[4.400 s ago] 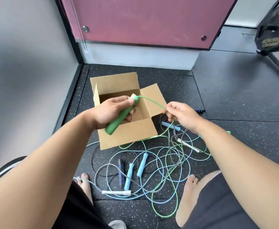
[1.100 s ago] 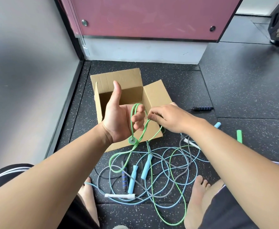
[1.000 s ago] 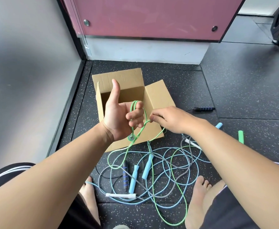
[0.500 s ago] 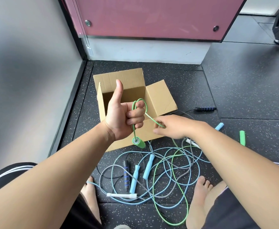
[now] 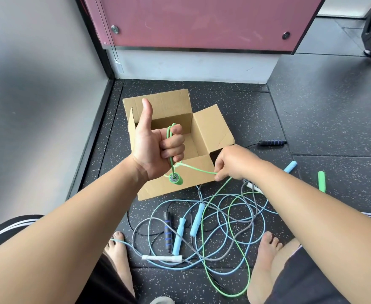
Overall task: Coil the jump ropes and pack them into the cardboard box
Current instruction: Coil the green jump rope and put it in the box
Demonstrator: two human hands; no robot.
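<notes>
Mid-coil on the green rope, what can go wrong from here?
1. The green cord below the right hand threads through the blue cords and grey cords on the floor; pulling may drag them up or knot them.
2. Its far loop lies beside the right foot and may snag.
3. The loops over the fingers of the left hand look loose and may slip off.

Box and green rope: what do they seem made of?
The box looks like plain brown corrugated cardboard, matte, with faint ribbing on its back flap. The green rope is probably plastic or plastic-coated cord: smooth, slightly glossy, lying in springy loops. Its core is hidden.
</notes>
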